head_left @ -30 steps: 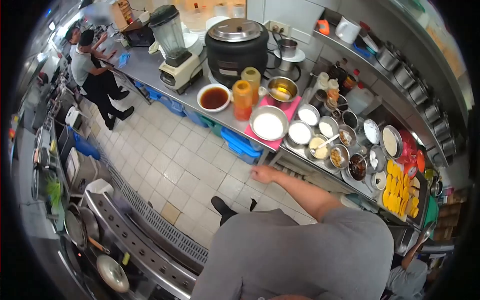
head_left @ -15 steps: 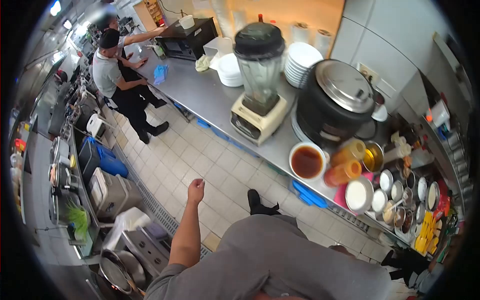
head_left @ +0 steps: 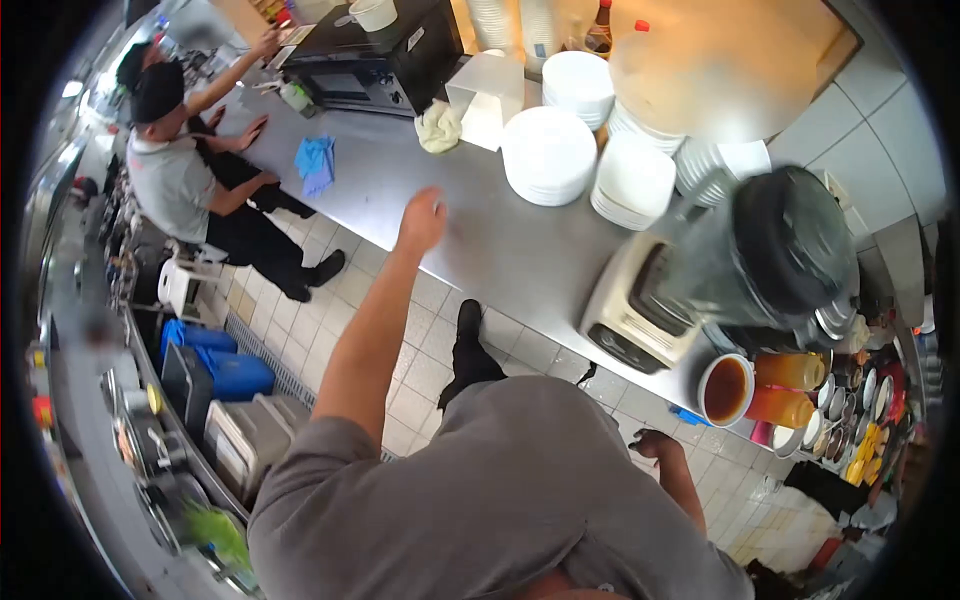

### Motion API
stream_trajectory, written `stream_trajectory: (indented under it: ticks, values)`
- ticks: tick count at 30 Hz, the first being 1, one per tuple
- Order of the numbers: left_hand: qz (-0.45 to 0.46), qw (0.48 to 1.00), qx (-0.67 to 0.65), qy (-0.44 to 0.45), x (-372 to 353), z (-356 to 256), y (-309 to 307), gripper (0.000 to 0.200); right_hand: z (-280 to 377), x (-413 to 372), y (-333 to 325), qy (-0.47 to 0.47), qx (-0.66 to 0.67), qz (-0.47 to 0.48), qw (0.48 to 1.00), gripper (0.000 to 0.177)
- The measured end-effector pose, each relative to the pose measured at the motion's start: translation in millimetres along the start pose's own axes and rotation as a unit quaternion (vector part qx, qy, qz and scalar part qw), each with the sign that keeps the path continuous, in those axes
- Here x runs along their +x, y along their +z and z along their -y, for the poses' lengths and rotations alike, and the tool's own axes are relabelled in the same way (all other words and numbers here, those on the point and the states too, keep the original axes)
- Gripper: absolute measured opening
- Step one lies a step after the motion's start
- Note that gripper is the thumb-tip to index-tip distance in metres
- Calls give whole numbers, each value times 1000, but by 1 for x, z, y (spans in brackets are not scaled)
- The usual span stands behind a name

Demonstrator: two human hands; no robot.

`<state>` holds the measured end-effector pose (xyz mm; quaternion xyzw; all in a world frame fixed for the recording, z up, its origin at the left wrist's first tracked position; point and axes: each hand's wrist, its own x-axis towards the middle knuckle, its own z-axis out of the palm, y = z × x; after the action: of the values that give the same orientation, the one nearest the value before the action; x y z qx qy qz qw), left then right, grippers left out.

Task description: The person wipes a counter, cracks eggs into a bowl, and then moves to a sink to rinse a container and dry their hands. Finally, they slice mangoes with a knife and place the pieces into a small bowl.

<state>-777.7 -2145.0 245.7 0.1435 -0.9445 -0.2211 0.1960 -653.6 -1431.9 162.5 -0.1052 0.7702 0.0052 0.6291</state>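
Note:
My left hand [head_left: 422, 220] is raised at the front edge of the steel counter [head_left: 490, 235]. Its fingers are curled in, and whatever they hold, if anything, is hidden. A stack of white plates [head_left: 548, 155] and a crumpled pale cloth [head_left: 438, 127] lie beyond it, with a blue cloth [head_left: 315, 165] off to its left. Low at my right side hangs my right hand [head_left: 657, 445], loosely bent with the fingers partly apart, and nothing shows in it. The nearest things to it are a bowl of brown sauce [head_left: 726, 390] and a blender [head_left: 745, 255] on the counter.
Two people stand at the counter's far left end near a black microwave [head_left: 365, 60]. White bowls [head_left: 633, 180] sit behind the blender. Orange bottles [head_left: 785, 390] and small containers line the right end. Lidded bins [head_left: 245, 440] and blue drums [head_left: 220, 365] flank the left aisle.
I have moved forward along the counter, so the blender and sauce bowl now appear further right. My left hand has risen to the counter edge. My right hand has come into view.

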Motion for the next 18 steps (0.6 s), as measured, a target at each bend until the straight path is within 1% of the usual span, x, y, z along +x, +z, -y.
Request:
stream_trajectory:
  ticks: [1, 2, 4, 5, 6, 7, 8, 9, 10, 11, 12, 13, 14, 15, 17, 18]
  values:
    - [25, 999, 25, 11, 47, 14, -3, 40, 18, -10, 6, 27, 9, -18, 999, 62]
    - [30, 998, 31, 36, 87, 37, 2, 42, 54, -30, 3, 53, 27, 17, 998, 60]
    - [39, 994, 40, 93, 155, 71, 21, 46, 144, -86, -26, 102, 70, 84, 989, 57]
    - [57, 995, 48, 64, 178, 81, 28, 45, 191, -119, -44, 99, 145, 60, 983, 52]
    - [76, 995, 57, 32, 195, 90, 35, 44, 221, -133, -54, 28, 161, -25, 986, 51]
    - [95, 993, 67, -1, 210, 96, 43, 43, 247, -143, -63, -42, 172, -112, 978, 50]
    - [124, 989, 79, -7, 210, 97, 48, 41, 277, -150, -81, -99, 202, -213, 951, 44]
    - [152, 984, 94, -13, 197, 90, 46, 39, 311, -154, -104, -174, 279, -335, 883, 24]
    - [180, 978, 108, -22, 176, 81, 41, 38, 336, -152, -135, -189, 347, -353, 848, 27]
    - [202, 977, 70, -16, 149, 68, 31, 36, 367, -145, -167, -195, 491, -369, 765, 21]
    - [228, 973, 34, -7, 126, 54, 23, 35, 381, -128, -201, -198, 480, -427, 740, 18]
    - [247, 969, 32, -3, 106, 44, 23, 36, 387, -104, -234, -203, 465, -473, 720, 20]
    - [263, 964, 30, 0, 89, 36, 25, 37, 400, -81, -263, -189, 542, -494, 653, 24]
    - [274, 961, 28, 6, 84, 34, 28, 39, 421, -83, -303, -140, 578, -506, 625, 32]
    - [271, 962, 19, 27, 97, 42, 30, 38, 446, -75, -362, -51, 564, -525, 635, 41]
    - [263, 964, 18, 36, 112, 50, 31, 38, 449, -60, -379, -27, 505, -567, 650, 41]
